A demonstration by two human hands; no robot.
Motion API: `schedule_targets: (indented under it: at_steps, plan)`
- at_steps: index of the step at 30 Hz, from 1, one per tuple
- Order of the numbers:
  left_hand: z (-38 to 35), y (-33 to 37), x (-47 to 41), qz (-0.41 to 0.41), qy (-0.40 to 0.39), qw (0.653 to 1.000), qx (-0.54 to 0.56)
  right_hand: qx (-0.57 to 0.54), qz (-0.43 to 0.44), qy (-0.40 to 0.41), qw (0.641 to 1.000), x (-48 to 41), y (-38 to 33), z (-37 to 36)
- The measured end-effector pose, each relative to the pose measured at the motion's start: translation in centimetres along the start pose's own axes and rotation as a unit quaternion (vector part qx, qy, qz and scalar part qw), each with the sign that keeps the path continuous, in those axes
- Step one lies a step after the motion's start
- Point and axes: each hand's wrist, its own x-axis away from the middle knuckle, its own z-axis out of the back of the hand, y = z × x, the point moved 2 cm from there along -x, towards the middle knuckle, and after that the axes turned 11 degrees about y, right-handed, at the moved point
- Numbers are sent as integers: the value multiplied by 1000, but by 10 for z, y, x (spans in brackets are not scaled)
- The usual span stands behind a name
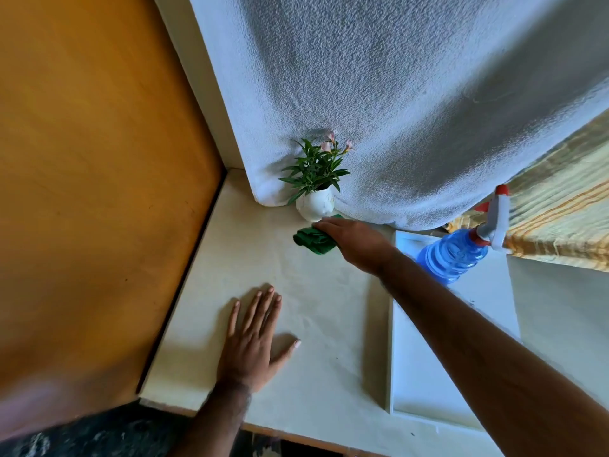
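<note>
My right hand presses the crumpled green cloth, fingers flat, just beside the round white ceramic vase; my left hand lies spread flat, well short of the vase.

**Cam setup: one head cam, wide-angle**

Single view, worn on the person's head, facing forward and steeply down onto the table. Frame is rolled, so the table edges run diagonally. Close range: both forearms enter from the bottom edge, left hand low centre, right hand mid-frame. The view ends at the white fabric across the top, and the orange wall fills the left third. Tray and spray bottle sit on the right side. Bottom-left corner is blurred.
</note>
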Motion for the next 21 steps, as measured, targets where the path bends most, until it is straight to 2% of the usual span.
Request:
schedule_targets:
  at_steps: [4,8,12,16,21]
  plan:
    - [1,0,1,-2,-3,1000,9,-18,-21,82,996,48,-8,27]
    - [2,0,2,3,4,1000,25,-3,-84,155,984,129,-9,37]
    - [0,0,2,-5,24,999,38,60,-195,215,955,208,2,27]
    - [0,2,3,-5,23,999,30,84,-242,180,950,262,16,-1]
    - [0,3,4,-11,28,999,20,128,-225,88,962,290,15,-30]
